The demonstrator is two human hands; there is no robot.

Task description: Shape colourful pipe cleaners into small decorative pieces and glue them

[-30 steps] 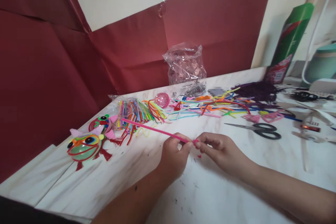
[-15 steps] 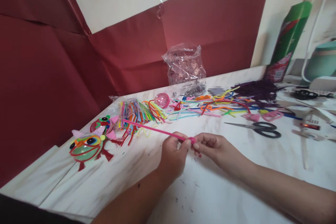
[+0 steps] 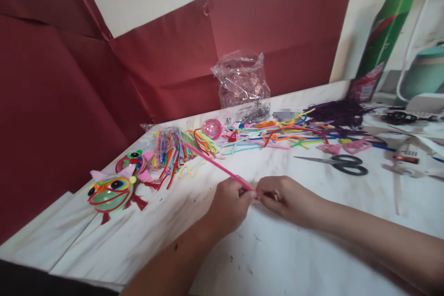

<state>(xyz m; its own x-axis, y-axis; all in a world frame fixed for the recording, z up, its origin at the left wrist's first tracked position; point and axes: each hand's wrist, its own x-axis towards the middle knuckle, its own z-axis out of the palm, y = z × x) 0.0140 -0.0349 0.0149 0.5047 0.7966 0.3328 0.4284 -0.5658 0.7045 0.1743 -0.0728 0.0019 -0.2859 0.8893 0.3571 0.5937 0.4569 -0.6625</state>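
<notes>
Both hands meet over the white marble table [image 3: 291,259]. My left hand [image 3: 227,206] is closed around a long pink pipe cleaner [image 3: 217,164], which sticks out up and to the left of the fist. My right hand [image 3: 282,196] pinches the near end of the same pipe cleaner, fingertips touching the left hand's. The very tip of the pipe cleaner is hidden between the fingers.
Two decorated ball figures [image 3: 111,190] lie at the left. A pile of coloured pipe cleaners [image 3: 243,138] and a pink ball [image 3: 212,128] spread across the back, with a clear plastic bag [image 3: 242,77] behind. Black scissors [image 3: 342,164] lie at the right, a green box [image 3: 381,46] beyond.
The pipe cleaner's far end has swung upward and rightward, so it points more steeply away. My hands have drawn closer together around its near end.
</notes>
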